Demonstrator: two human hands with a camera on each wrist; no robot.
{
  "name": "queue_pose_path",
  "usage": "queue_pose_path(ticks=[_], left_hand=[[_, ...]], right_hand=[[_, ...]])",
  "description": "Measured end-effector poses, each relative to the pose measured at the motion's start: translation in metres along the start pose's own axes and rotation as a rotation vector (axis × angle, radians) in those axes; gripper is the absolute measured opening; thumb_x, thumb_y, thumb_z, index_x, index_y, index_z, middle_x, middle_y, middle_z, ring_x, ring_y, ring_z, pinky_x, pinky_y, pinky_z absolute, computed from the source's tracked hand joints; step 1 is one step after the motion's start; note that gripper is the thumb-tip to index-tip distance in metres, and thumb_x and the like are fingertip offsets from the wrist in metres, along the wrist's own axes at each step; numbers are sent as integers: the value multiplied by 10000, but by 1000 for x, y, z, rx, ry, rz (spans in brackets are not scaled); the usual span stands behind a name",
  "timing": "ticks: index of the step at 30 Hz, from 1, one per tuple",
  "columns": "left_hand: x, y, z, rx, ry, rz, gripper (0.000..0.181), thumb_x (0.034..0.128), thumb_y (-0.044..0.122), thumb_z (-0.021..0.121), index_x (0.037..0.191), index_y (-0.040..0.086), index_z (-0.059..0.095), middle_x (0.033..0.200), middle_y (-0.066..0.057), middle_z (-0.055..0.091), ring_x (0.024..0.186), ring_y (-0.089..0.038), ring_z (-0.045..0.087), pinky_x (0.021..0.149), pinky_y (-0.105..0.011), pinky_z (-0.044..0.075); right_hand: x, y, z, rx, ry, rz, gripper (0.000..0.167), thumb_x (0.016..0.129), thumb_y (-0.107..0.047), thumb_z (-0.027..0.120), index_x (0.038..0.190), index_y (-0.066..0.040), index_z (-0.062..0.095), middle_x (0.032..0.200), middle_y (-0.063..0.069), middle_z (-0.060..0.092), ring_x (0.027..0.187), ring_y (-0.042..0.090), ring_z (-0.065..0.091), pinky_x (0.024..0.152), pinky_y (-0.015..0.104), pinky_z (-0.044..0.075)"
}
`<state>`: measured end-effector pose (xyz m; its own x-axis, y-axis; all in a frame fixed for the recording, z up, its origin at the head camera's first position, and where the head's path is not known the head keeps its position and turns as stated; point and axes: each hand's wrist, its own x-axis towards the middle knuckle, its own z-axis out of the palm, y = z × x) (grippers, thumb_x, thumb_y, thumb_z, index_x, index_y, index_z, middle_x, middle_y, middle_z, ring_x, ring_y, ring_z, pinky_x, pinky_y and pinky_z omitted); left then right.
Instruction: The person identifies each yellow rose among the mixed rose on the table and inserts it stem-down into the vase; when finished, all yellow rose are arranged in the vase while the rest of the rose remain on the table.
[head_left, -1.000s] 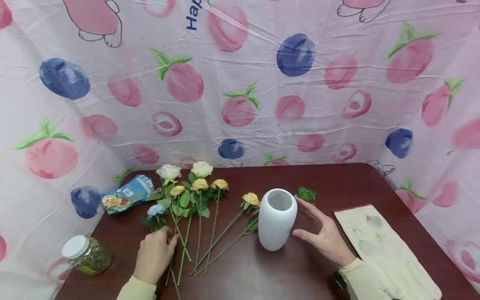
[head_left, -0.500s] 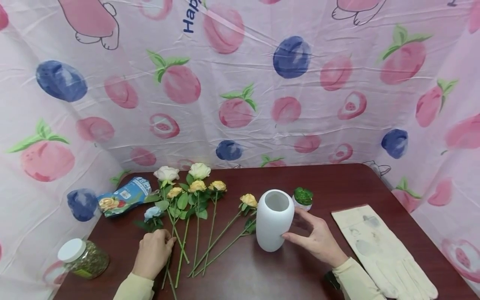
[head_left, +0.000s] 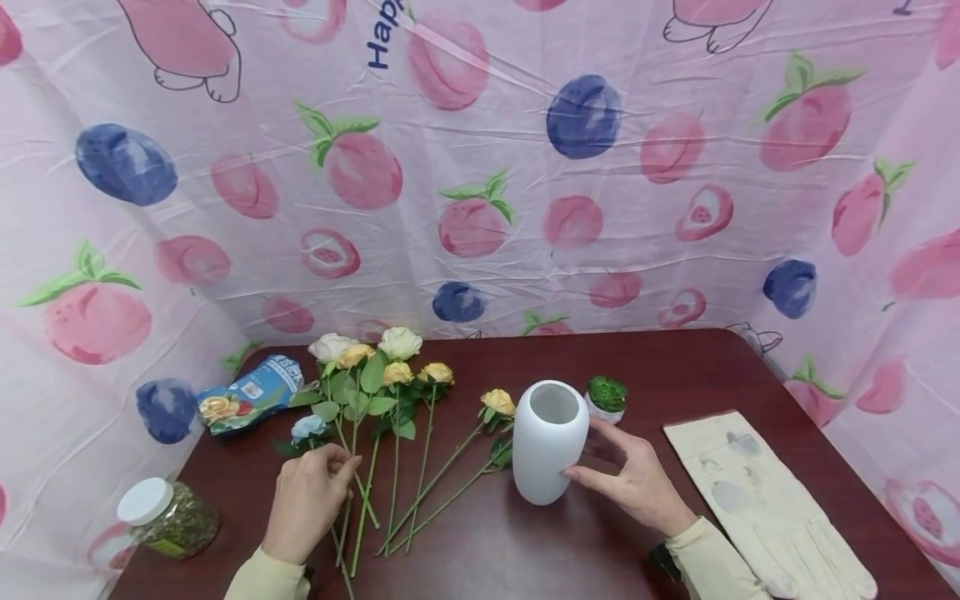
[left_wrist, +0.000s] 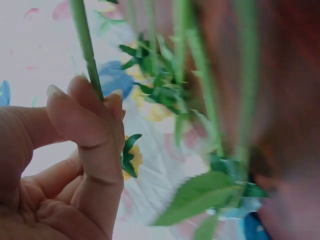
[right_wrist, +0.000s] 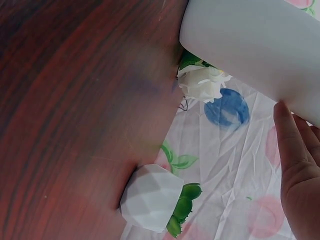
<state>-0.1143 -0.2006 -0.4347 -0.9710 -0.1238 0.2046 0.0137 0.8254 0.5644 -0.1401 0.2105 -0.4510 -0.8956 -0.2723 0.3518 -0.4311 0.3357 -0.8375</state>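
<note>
My left hand (head_left: 309,498) pinches a green stem (left_wrist: 89,55) between thumb and fingertips; in the head view a yellow rose (head_left: 356,356) stands raised above that hand, over the other flowers. White roses (head_left: 401,342), more yellow roses (head_left: 436,373) and a blue one (head_left: 308,428) lie around it, stems toward the front. The white vase (head_left: 551,442) stands upright on the table. At its right side my right hand (head_left: 637,479) touches the wall with thumb and fingers spread around it, seen also in the right wrist view, where fingertips rest on the vase (right_wrist: 240,45).
A small potted succulent (head_left: 606,396) stands behind the vase, to its right. Pale gloves (head_left: 765,500) lie at the right of the table (head_left: 480,533). On the left are a lidded jar (head_left: 172,518) and a blue packet (head_left: 251,394).
My left hand has lifted slightly, and a yellow rose has risen with it toward the white ones. Earlier, my right hand moved left onto the vase, where it stays.
</note>
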Motion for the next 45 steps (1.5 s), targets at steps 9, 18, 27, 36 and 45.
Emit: queue_pose_path(ticks=[9, 18, 27, 36, 45], left_hand=[[9, 37, -3, -107, 56, 78, 118, 952, 164, 752, 907, 55, 760, 639, 32, 701, 502, -18, 598, 479, -234, 464], [18, 78, 5, -364, 27, 147, 96, 963, 173, 742, 919, 89, 759, 641, 40, 694, 489, -82, 633, 459, -237, 501], [35, 125, 11, -560, -8, 221, 100, 971, 186, 735, 940, 91, 748, 729, -10, 728, 521, -119, 660, 503, -306, 565], [47, 166, 12, -673, -19, 271, 100, 965, 184, 743, 938, 87, 739, 730, -38, 727, 535, -181, 676, 529, -388, 590], [65, 206, 10, -724, -26, 406, 129, 973, 176, 731, 958, 49, 739, 748, -65, 731, 528, -137, 674, 517, -341, 590]], right_hand=[[0, 2, -2, -12, 10, -5, 610, 825, -114, 873, 1377, -85, 616, 1313, 132, 687, 1108, 67, 701, 891, 334, 605], [-1, 1, -3, -6, 14, -7, 621, 818, -117, 879, 1377, -68, 614, 1294, 135, 701, 1112, 69, 701, 890, 306, 599], [-2, 2, -3, 3, 19, -11, 615, 822, -115, 875, 1377, -66, 615, 1296, 141, 699, 1112, 72, 701, 885, 381, 609], [-2, -1, -2, 7, 9, -21, 612, 814, -113, 879, 1363, -44, 618, 1285, 140, 702, 1067, 110, 725, 878, 382, 611], [0, 0, 3, 7, 8, -53, 567, 817, -110, 877, 1329, -62, 639, 1253, 130, 715, 1052, 138, 734, 883, 358, 609]])
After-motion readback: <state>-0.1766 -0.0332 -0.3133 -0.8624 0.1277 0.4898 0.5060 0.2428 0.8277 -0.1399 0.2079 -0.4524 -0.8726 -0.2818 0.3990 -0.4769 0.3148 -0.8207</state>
